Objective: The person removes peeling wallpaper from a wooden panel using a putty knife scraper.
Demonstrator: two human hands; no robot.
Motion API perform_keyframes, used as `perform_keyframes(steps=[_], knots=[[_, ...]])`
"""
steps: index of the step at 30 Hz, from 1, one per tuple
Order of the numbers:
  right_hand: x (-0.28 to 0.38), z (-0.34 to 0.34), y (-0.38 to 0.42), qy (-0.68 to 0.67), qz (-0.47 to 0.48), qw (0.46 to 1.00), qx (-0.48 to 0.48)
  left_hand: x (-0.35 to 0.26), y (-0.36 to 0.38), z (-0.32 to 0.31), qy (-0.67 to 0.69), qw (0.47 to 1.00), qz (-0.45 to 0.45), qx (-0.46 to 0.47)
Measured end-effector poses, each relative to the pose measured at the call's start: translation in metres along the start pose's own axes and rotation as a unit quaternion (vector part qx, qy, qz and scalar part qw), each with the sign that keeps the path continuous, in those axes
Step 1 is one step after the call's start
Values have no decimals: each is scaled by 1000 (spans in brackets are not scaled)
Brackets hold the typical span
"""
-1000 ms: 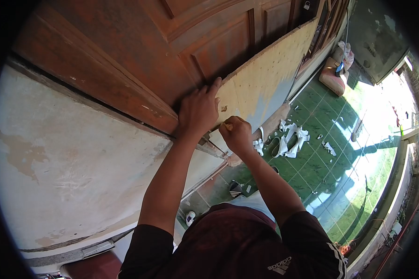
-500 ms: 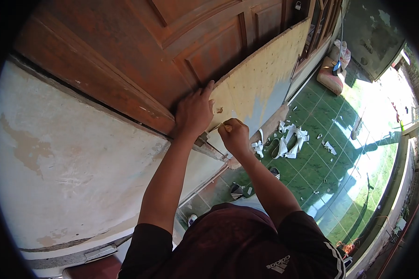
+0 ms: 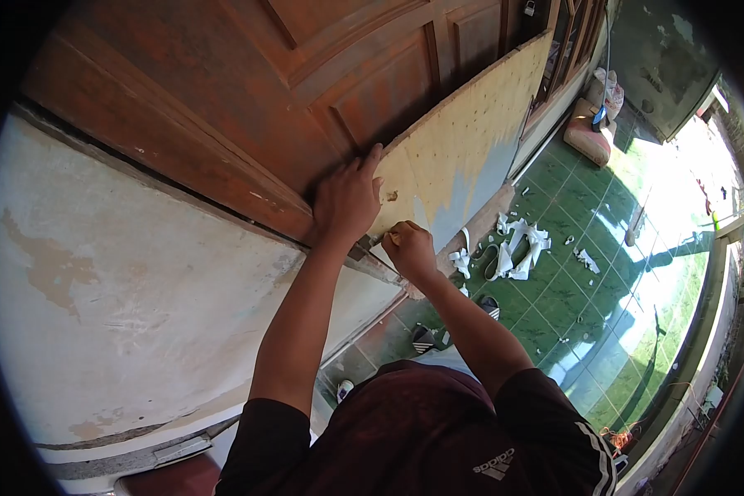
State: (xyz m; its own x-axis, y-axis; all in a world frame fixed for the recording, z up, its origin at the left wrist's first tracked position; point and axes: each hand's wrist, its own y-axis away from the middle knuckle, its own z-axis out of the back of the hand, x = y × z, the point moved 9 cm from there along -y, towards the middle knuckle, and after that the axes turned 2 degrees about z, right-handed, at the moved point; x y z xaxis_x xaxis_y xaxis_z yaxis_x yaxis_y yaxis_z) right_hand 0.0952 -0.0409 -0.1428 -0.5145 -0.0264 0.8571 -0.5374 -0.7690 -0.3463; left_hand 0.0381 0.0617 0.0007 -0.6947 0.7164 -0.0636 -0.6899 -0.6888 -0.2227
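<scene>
A wooden board (image 3: pixel 471 107), bare plywood above and pale grey paint below, leans on its long edge against a brown panelled door (image 3: pixel 248 91). My left hand (image 3: pixel 347 201) rests at the board's near top corner, its index finger stretched along the edge and its thumb on the board's face. Just below and to the right, my right hand (image 3: pixel 411 250) is closed against the lower near part of the board. A small yellowish thing shows between its fingers, too hidden to name.
White peeled scraps (image 3: pixel 525 248) litter the green tiled floor (image 3: pixel 554 314). Dark striped sandals (image 3: pixel 423 337) are near my feet. A worn whitish wall (image 3: pixel 140 289) stands on the left. A cushion-like sack (image 3: pixel 589 136) lies by the far wall.
My right hand has shifted slightly down and to the left along the board. My left hand has stayed at the board's corner.
</scene>
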Motion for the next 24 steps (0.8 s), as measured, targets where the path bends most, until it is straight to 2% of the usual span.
perform_keyframes(steps=[2, 6, 9, 14, 18, 20, 23, 24], knots=[[8, 12, -7, -34, 2, 999, -31, 1, -2, 0, -6, 1000, 6, 0], [-6, 1, -7, 2, -7, 1000, -6, -1, 3, 0, -3, 1000, 1, 7], [7, 23, -10, -21, -7, 998, -58, -1, -6, 3, -8, 1000, -1, -8], [6, 24, -16, -21, -22, 998, -60, -2, -2, 5, 6, 1000, 14, 22], [19, 28, -14, -35, 16, 997, -67, -1, -4, 6, 24, 1000, 9, 17], [4, 17, -9, -28, 21, 998, -53, -2, -2, 6, 34, 999, 15, 31], [11, 29, -6, -40, 17, 997, -61, 3, 1, 7, 72, 997, -1, -25], [16, 33, -7, -49, 14, 997, -65, 0, 1, 16, 102, 992, -31, -64]])
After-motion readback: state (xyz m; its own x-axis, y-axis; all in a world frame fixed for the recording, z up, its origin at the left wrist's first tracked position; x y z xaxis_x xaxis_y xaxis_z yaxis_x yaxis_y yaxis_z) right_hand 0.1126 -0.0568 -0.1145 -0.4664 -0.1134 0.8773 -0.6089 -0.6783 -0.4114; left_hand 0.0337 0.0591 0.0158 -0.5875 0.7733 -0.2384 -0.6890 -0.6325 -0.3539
